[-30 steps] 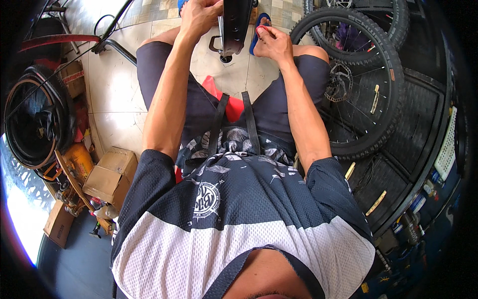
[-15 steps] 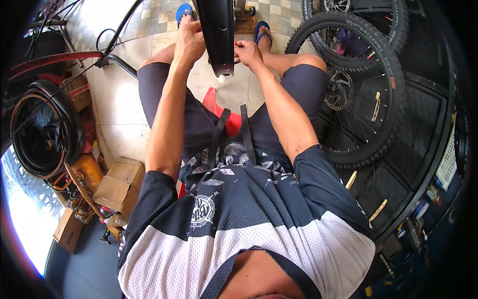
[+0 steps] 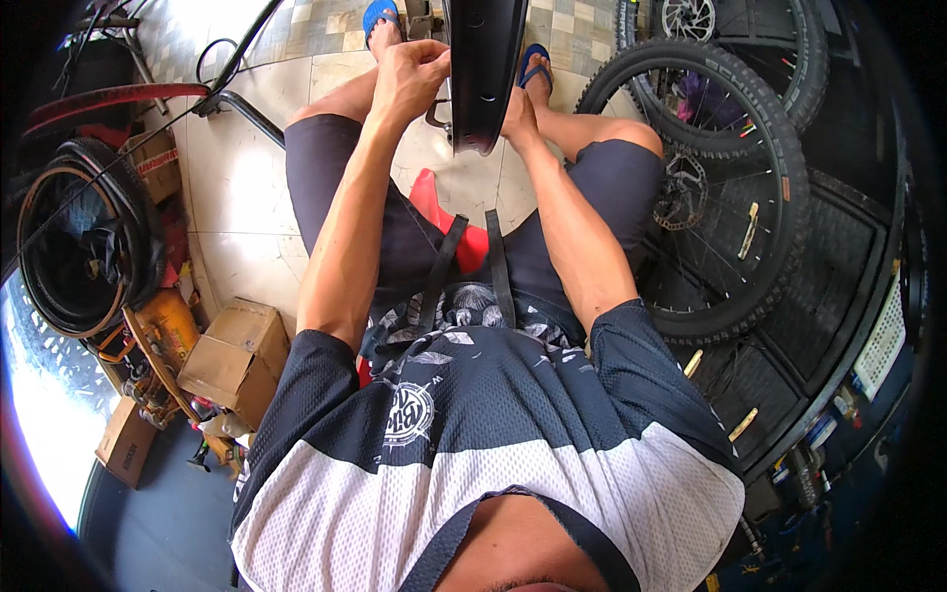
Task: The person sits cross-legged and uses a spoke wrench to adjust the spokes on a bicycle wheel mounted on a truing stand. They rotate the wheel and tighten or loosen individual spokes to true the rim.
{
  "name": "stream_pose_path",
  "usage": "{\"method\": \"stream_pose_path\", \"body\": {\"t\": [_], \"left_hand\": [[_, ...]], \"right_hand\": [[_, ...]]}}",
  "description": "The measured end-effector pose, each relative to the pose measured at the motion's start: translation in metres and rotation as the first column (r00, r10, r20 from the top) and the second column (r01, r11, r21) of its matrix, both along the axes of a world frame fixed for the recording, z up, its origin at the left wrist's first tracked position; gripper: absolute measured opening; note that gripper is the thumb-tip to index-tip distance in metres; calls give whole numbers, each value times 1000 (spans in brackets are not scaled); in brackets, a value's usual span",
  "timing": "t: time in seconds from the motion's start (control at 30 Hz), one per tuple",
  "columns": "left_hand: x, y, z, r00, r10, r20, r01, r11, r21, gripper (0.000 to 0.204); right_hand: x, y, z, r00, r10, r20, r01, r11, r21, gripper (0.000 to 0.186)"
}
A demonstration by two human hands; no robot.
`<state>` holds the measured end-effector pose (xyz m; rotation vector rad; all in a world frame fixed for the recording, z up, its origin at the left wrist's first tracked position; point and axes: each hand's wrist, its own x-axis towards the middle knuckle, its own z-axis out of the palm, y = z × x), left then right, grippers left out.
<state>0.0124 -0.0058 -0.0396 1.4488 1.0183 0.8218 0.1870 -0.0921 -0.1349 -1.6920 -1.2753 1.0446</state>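
a: how are the arms set?

b: both forearms run up through the middle of the frame and angle inward. the left hand (image 3: 406, 84) is at upper centre, turned toward the right, its fingers bent and its thumb and forefinger drawn close. the right hand (image 3: 520, 116) sits slightly lower, curled, with its fingertips out of sight.

a: and what lies between them?

b: a black rim (image 3: 473, 69) pierced with holes, seen nearly edge-on. it comes in from the top edge at upper centre, and its lower end sits just below both hands. the left fingertips reach its left edge; the right hand is at its right side, partly hidden by it.

a: is either hand clamped on it?

b: i cannot tell. the left thumb and forefinger look almost together, but their tips blend into the edge. the right hand's grip is hidden.

a: anything else about?

b: a knobbly-tyred wheel (image 3: 794, 187) at upper right, and a cardboard box (image 3: 237, 355) at left.
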Motion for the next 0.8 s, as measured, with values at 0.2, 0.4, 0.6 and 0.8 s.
{"method": "stream_pose_path", "body": {"t": [0.2,0.4,0.6,0.8], "left_hand": [[-2,0,17,980,-20,-196,74,960,269,31],[-2,-4,31,974,0,-225,57,968,246,29],[-1,-1,32,962,-27,-272,93,968,231,29],[-1,-5,40,956,0,-292,52,984,170,32]], "right_hand": [[-11,-8,21,995,-96,-9,97,984,147,35],[-10,-1,-3,990,-54,-129,67,993,93,36],[-2,8,-30,959,22,-282,-27,1000,-13,43],[1,10,-21,960,75,-270,-101,991,-83,46]]}}
